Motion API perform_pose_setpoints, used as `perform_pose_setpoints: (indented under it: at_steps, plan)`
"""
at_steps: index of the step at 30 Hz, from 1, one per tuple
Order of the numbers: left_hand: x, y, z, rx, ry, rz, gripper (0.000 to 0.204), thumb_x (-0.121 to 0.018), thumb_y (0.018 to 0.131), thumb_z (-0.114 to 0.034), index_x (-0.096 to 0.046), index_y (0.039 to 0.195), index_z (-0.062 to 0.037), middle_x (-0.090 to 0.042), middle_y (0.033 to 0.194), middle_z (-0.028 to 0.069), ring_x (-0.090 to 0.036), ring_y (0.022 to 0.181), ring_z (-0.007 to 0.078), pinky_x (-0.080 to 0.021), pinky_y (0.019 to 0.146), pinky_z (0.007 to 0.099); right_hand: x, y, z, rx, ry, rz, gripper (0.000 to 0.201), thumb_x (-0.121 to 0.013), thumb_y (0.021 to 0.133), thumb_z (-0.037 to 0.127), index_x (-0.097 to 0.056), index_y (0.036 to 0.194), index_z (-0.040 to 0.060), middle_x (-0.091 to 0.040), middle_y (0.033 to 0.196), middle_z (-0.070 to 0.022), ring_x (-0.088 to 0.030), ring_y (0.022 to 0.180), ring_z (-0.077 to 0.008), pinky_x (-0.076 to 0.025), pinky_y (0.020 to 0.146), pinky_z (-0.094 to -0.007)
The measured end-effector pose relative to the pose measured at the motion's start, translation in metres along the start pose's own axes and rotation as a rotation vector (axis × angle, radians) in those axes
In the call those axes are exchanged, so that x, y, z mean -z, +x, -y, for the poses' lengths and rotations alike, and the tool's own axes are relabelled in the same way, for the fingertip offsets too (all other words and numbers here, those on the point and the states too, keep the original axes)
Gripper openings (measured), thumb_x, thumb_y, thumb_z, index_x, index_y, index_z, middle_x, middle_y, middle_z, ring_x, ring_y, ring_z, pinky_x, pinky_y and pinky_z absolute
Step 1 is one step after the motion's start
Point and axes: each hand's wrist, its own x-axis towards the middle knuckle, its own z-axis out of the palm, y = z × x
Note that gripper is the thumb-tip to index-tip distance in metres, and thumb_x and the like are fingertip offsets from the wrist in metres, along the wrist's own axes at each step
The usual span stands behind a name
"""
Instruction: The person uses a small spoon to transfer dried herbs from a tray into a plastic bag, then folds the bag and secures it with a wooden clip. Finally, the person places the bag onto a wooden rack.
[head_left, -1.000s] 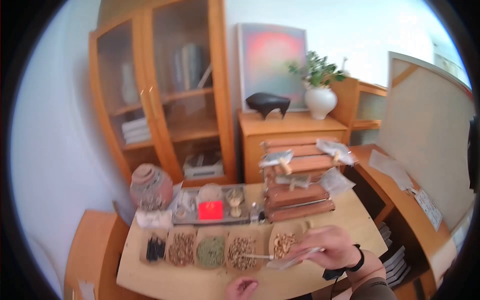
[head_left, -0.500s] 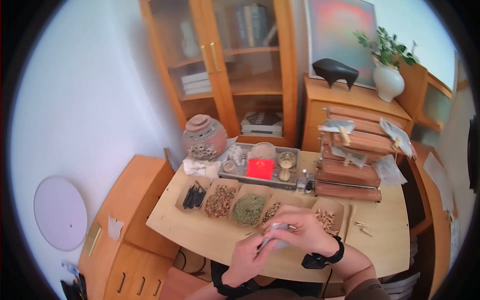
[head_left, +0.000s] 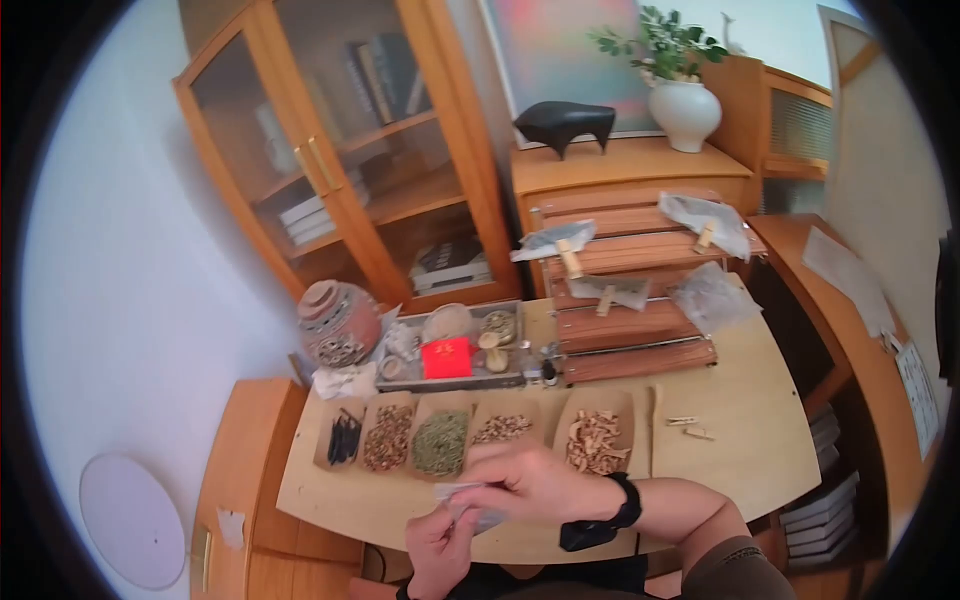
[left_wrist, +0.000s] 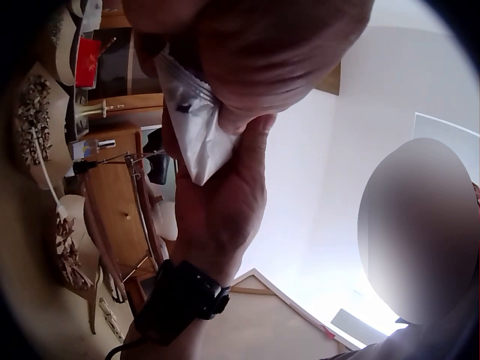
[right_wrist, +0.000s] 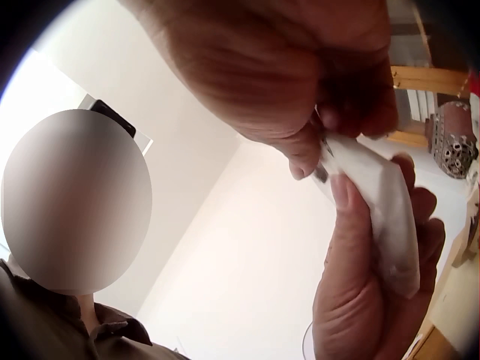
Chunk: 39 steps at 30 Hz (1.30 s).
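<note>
A small whitish plastic bag [head_left: 476, 514] is held between both hands above the near edge of the table. My left hand [head_left: 440, 548] pinches its lower part; in the right wrist view the left thumb and curled fingers [right_wrist: 427, 225] lie around the bag [right_wrist: 382, 217]. My right hand [head_left: 545, 484] grips the upper end from above, its fingers bent, partly covering the fourth paper tray [head_left: 520, 409]. In the left wrist view the bag [left_wrist: 196, 131] tapers to a pointed corner between the hands. What the bag contains cannot be made out.
Paper trays hold dark sticks [head_left: 344, 438], reddish bits [head_left: 387, 438], green herbs [head_left: 439, 443] and pale chips [head_left: 597, 442]. Behind stand a grey tray with a red packet [head_left: 446, 358], a clay jar [head_left: 338, 322] and a wooden rack [head_left: 635, 325]. Clothespins [head_left: 697, 433] lie at right.
From the right side of the table, my right hand has come left with the bag. My left hand has risen to meet it and now grips the bag too. The head view has shifted.
</note>
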Motion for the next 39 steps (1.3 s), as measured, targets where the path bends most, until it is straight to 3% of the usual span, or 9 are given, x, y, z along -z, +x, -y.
perform_pose_setpoints:
  at_steps: [4,6,10,12,15,18,23,28,39]
  plan:
    - [0.019,-0.025,0.04,0.011,-0.031,0.042,0.024,-0.065,0.102,-0.012,-0.07,0.086,0.0035,-0.06,0.064,0.003,-0.053,0.062,0.006,-0.043,0.057,0.0275,-0.006,-0.005,0.002,0.029,-0.07,-0.011,0.012,-0.073,0.096,0.015,-0.073,0.091,0.0042,-0.057,0.077,-0.0114,-0.061,0.072,-0.0336,-0.047,0.065,-0.0433]
    - [0.036,-0.034,0.053,0.121,0.014,0.296,0.022,-0.058,0.109,-0.016,-0.069,0.109,0.0031,-0.072,0.094,0.005,-0.067,0.081,0.0148,-0.055,0.074,0.0311,-0.01,-0.008,-0.001,0.023,-0.058,-0.005,0.011,-0.072,0.097,0.014,-0.074,0.094,0.0037,-0.057,0.077,-0.0105,-0.061,0.072,-0.0323,-0.048,0.064,-0.0413]
    - [0.027,-0.037,0.043,0.094,0.013,0.23,0.018,-0.06,0.107,-0.014,-0.07,0.109,0.0005,-0.072,0.094,0.0094,-0.067,0.078,0.0198,-0.053,0.068,0.0324,-0.012,-0.003,0.0,0.03,-0.083,0.064,0.012,-0.07,0.098,0.017,-0.074,0.101,0.0057,-0.061,0.08,-0.0098,-0.065,0.077,-0.0317,-0.051,0.065,-0.0405]
    - [0.014,-0.024,0.013,-0.041,0.071,0.176,0.024,-0.062,0.103,-0.013,-0.069,0.086,0.0026,-0.057,0.062,0.0044,-0.051,0.058,0.0089,-0.042,0.056,0.029,-0.014,-0.004,-0.004,0.031,-0.116,0.084,0.012,-0.069,0.099,0.018,-0.074,0.101,0.0068,-0.062,0.081,-0.0097,-0.066,0.077,-0.032,-0.052,0.066,-0.041]
    - [0.01,-0.022,0.008,0.02,-0.015,0.228,0.012,-0.068,0.101,-0.011,-0.074,0.104,0.0002,-0.063,0.072,0.0088,-0.056,0.058,0.0156,-0.046,0.058,0.0282,-0.016,-0.003,-0.004,0.037,-0.142,0.133,0.011,-0.071,0.097,0.018,-0.075,0.102,0.009,-0.065,0.08,-0.0097,-0.068,0.075,-0.0321,-0.055,0.066,-0.0422]
    - [0.006,-0.019,0.008,0.021,-0.085,0.201,0.017,-0.065,0.104,-0.012,-0.069,0.093,0.0009,-0.056,0.066,0.0091,-0.051,0.055,0.0193,-0.043,0.055,0.0306,-0.013,-0.003,-0.006,0.075,-0.215,0.144,0.01,-0.072,0.097,0.015,-0.076,0.102,0.0076,-0.071,0.082,-0.0113,-0.071,0.075,-0.0326,-0.057,0.066,-0.0411]
    - [0.01,-0.02,0.013,0.084,-0.127,0.248,0.023,-0.062,0.106,-0.014,-0.065,0.089,0.0008,-0.054,0.065,0.0086,-0.047,0.054,0.0171,-0.041,0.055,0.0323,-0.009,-0.004,-0.006,-0.126,-0.128,0.127,0.01,-0.072,0.096,0.009,-0.077,0.102,0.0024,-0.076,0.087,-0.0155,-0.076,0.078,-0.031,-0.059,0.068,-0.0368]
    - [0.009,-0.021,0.012,0.147,-0.161,0.243,0.019,-0.062,0.106,-0.015,-0.068,0.096,0.0008,-0.057,0.066,0.0096,-0.049,0.055,0.0162,-0.042,0.055,0.0312,-0.011,-0.003,-0.007,-0.044,-0.163,0.15,0.011,-0.072,0.096,0.011,-0.077,0.103,0.0024,-0.074,0.081,-0.015,-0.073,0.072,-0.0312,-0.057,0.063,-0.0376]
    - [0.005,-0.013,0.008,-0.006,-0.031,0.117,0.014,-0.068,0.102,-0.012,-0.071,0.109,-0.0006,-0.063,0.071,0.0097,-0.055,0.058,0.0168,-0.046,0.057,0.0286,-0.01,0.004,-0.003,0.075,-0.138,0.079,0.007,-0.073,0.092,0.004,-0.078,0.097,0.0014,-0.066,0.072,-0.0102,-0.063,0.062,-0.0287,-0.048,0.055,-0.0379]
